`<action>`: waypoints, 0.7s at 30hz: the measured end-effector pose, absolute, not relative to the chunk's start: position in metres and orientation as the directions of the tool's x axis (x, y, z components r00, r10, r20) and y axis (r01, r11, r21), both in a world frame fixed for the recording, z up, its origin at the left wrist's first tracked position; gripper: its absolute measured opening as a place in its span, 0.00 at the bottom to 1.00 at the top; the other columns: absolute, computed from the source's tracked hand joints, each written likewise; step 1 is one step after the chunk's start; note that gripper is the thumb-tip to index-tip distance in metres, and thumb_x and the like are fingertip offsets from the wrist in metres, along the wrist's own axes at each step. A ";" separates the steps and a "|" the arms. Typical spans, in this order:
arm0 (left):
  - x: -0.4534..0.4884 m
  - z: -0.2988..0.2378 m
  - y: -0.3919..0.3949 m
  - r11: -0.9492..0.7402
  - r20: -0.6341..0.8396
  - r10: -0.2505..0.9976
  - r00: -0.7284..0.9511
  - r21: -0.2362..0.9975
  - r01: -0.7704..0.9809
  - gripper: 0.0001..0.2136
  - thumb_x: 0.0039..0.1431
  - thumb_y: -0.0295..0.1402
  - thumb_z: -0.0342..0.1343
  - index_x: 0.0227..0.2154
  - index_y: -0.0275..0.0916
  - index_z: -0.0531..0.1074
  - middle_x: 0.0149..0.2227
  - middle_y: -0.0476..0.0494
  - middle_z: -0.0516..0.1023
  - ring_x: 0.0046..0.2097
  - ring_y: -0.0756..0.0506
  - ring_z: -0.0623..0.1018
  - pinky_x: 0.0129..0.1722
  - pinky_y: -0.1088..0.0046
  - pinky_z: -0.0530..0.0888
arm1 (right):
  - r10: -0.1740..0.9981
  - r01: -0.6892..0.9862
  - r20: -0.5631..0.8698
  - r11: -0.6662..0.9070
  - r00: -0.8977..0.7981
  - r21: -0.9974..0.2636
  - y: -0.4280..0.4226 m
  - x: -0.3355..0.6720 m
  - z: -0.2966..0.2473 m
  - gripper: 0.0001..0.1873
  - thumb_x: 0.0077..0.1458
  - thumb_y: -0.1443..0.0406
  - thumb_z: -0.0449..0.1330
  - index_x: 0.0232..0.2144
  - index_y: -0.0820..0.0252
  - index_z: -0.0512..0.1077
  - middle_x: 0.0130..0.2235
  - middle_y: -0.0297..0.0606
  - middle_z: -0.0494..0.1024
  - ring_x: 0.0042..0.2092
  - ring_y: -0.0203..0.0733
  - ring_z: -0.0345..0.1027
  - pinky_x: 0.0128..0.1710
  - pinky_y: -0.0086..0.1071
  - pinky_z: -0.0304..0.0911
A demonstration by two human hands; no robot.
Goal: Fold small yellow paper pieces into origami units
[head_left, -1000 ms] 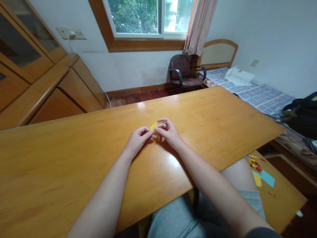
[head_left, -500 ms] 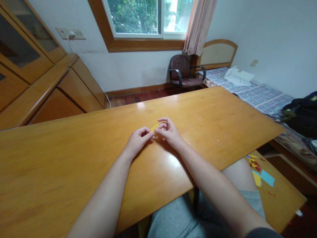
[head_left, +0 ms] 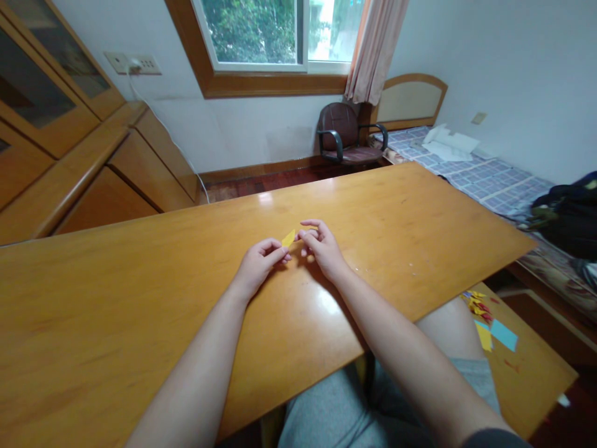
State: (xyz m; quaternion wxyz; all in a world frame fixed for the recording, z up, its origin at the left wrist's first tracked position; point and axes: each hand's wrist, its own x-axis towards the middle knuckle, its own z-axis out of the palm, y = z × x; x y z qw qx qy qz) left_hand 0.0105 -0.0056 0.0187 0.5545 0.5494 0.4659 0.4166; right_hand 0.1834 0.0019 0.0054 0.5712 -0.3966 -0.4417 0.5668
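Note:
A small folded yellow paper (head_left: pixel 288 238) is held just above the wooden table (head_left: pixel 140 298), near its middle. My left hand (head_left: pixel 259 263) pinches the paper's near end between thumb and forefinger. My right hand (head_left: pixel 323 246) is curled beside it, its fingertips pinched at the paper's right side; most of the paper is hidden by the fingers.
A low wooden stool (head_left: pixel 527 367) at my right knee carries several coloured paper pieces (head_left: pixel 489 326). Cabinets (head_left: pixel 69 155) line the left wall. An office chair (head_left: pixel 345 134) and a bed (head_left: pixel 494 180) with a dark bag (head_left: pixel 571 214) stand behind and to the right.
My right hand has shifted slightly right and away, so more of the yellow paper's tip shows between the hands. The left hand has barely moved.

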 end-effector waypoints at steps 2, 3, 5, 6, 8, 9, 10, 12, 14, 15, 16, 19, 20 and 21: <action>0.011 0.018 -0.005 0.048 -0.059 0.973 0.224 0.998 0.051 0.15 0.47 0.45 0.66 0.24 0.38 0.73 0.27 0.45 0.80 0.28 0.48 0.76 0.32 0.72 0.71 | 0.998 -0.289 0.064 0.054 -0.026 -0.956 0.002 0.183 0.006 0.21 0.51 0.53 0.65 0.43 0.56 0.67 0.32 0.29 0.77 0.22 0.28 0.63 0.22 0.24 0.56; 0.011 0.017 -0.004 0.044 -0.055 0.972 0.227 0.997 0.056 0.15 0.48 0.45 0.66 0.25 0.38 0.73 0.27 0.45 0.80 0.28 0.48 0.75 0.32 0.72 0.71 | 0.997 -0.280 0.071 0.061 -0.026 -0.958 0.003 0.183 0.006 0.20 0.51 0.53 0.65 0.42 0.57 0.69 0.32 0.29 0.77 0.23 0.28 0.63 0.22 0.25 0.57; 0.010 0.016 -0.004 0.028 -0.043 0.971 0.235 0.997 0.068 0.14 0.49 0.45 0.65 0.25 0.38 0.74 0.27 0.45 0.80 0.29 0.48 0.75 0.32 0.72 0.72 | 0.996 -0.251 0.083 0.072 -0.031 -0.965 0.003 0.182 0.006 0.18 0.51 0.53 0.65 0.38 0.58 0.72 0.33 0.31 0.76 0.25 0.29 0.64 0.25 0.26 0.59; 0.010 0.016 -0.003 0.019 -0.036 0.970 0.241 0.997 0.074 0.14 0.49 0.45 0.65 0.25 0.38 0.74 0.27 0.45 0.80 0.29 0.48 0.76 0.33 0.72 0.72 | 0.996 -0.234 0.085 0.075 -0.034 -0.969 0.003 0.182 0.005 0.17 0.50 0.53 0.65 0.37 0.58 0.73 0.33 0.31 0.76 0.26 0.29 0.64 0.26 0.26 0.59; 0.010 0.015 -0.003 0.009 -0.030 0.967 0.254 0.996 0.084 0.14 0.50 0.44 0.65 0.26 0.38 0.74 0.28 0.45 0.79 0.30 0.48 0.76 0.33 0.72 0.72 | 0.996 -0.204 0.081 0.073 -0.035 -0.976 0.003 0.183 0.003 0.16 0.50 0.54 0.66 0.34 0.59 0.74 0.32 0.31 0.76 0.27 0.30 0.64 0.28 0.27 0.60; 0.010 0.015 -0.003 0.009 -0.031 0.965 0.260 0.996 0.088 0.14 0.50 0.44 0.65 0.26 0.38 0.74 0.28 0.45 0.79 0.30 0.48 0.76 0.34 0.72 0.72 | 0.996 -0.194 0.078 0.070 -0.035 -0.978 0.003 0.183 0.003 0.15 0.50 0.54 0.66 0.34 0.59 0.75 0.30 0.31 0.75 0.27 0.31 0.65 0.29 0.27 0.60; 0.010 0.015 -0.003 0.010 -0.034 0.964 0.263 0.996 0.090 0.14 0.50 0.44 0.65 0.26 0.38 0.74 0.28 0.45 0.79 0.30 0.48 0.76 0.34 0.72 0.71 | 0.996 -0.189 0.077 0.069 -0.033 -0.980 0.003 0.183 0.002 0.15 0.49 0.55 0.67 0.34 0.59 0.75 0.29 0.30 0.75 0.27 0.31 0.65 0.29 0.27 0.60; 0.011 0.015 -0.003 0.025 -0.045 0.964 0.264 0.997 0.080 0.14 0.50 0.45 0.65 0.27 0.38 0.74 0.29 0.46 0.79 0.30 0.49 0.76 0.34 0.73 0.71 | 0.996 -0.186 0.081 0.074 -0.031 -0.980 0.003 0.183 0.002 0.14 0.49 0.55 0.67 0.33 0.60 0.75 0.27 0.29 0.74 0.27 0.31 0.64 0.30 0.28 0.60; 0.012 0.015 -0.003 0.048 -0.059 0.966 0.252 0.998 0.050 0.15 0.49 0.45 0.66 0.28 0.37 0.74 0.28 0.46 0.79 0.30 0.49 0.76 0.33 0.73 0.72 | 0.996 -0.193 0.086 0.079 -0.031 -0.978 0.002 0.184 0.002 0.14 0.48 0.56 0.67 0.32 0.59 0.75 0.26 0.29 0.73 0.26 0.32 0.64 0.30 0.28 0.60; 0.013 0.015 -0.003 0.059 -0.064 0.969 0.240 0.998 0.031 0.16 0.49 0.45 0.66 0.28 0.37 0.74 0.28 0.46 0.79 0.30 0.49 0.76 0.33 0.73 0.72 | 0.996 -0.198 0.085 0.077 -0.031 -0.977 0.002 0.183 0.002 0.14 0.48 0.56 0.67 0.31 0.59 0.75 0.26 0.29 0.73 0.26 0.32 0.63 0.30 0.28 0.60; 0.013 0.015 -0.003 0.066 -0.066 0.972 0.224 0.998 0.010 0.16 0.48 0.45 0.66 0.29 0.37 0.73 0.29 0.46 0.79 0.29 0.50 0.75 0.33 0.73 0.71 | 0.996 -0.202 0.083 0.075 -0.033 -0.977 0.002 0.183 0.003 0.14 0.48 0.56 0.67 0.31 0.59 0.74 0.26 0.29 0.73 0.26 0.31 0.63 0.29 0.28 0.59; 0.013 0.012 -0.001 0.061 -0.054 0.985 0.164 0.997 -0.039 0.17 0.47 0.44 0.67 0.33 0.38 0.73 0.30 0.46 0.80 0.28 0.50 0.75 0.31 0.74 0.71 | 0.996 -0.211 0.075 0.064 -0.044 -0.975 0.002 0.182 0.002 0.13 0.47 0.57 0.68 0.31 0.59 0.74 0.26 0.28 0.73 0.26 0.31 0.63 0.29 0.27 0.59; 0.013 0.011 -0.001 0.054 -0.047 0.988 0.146 0.998 -0.040 0.17 0.46 0.44 0.68 0.34 0.38 0.73 0.31 0.46 0.80 0.28 0.50 0.75 0.30 0.75 0.71 | 0.996 -0.212 0.074 0.062 -0.051 -0.975 0.002 0.182 0.002 0.13 0.47 0.58 0.68 0.31 0.59 0.74 0.26 0.28 0.73 0.25 0.31 0.63 0.29 0.27 0.58; 0.012 0.009 0.000 0.042 -0.037 0.991 0.129 0.999 -0.033 0.17 0.46 0.44 0.68 0.34 0.38 0.73 0.31 0.46 0.80 0.28 0.50 0.74 0.30 0.75 0.71 | 0.996 -0.212 0.074 0.061 -0.057 -0.975 0.002 0.182 0.001 0.13 0.47 0.58 0.68 0.31 0.59 0.73 0.26 0.28 0.73 0.25 0.31 0.63 0.28 0.27 0.58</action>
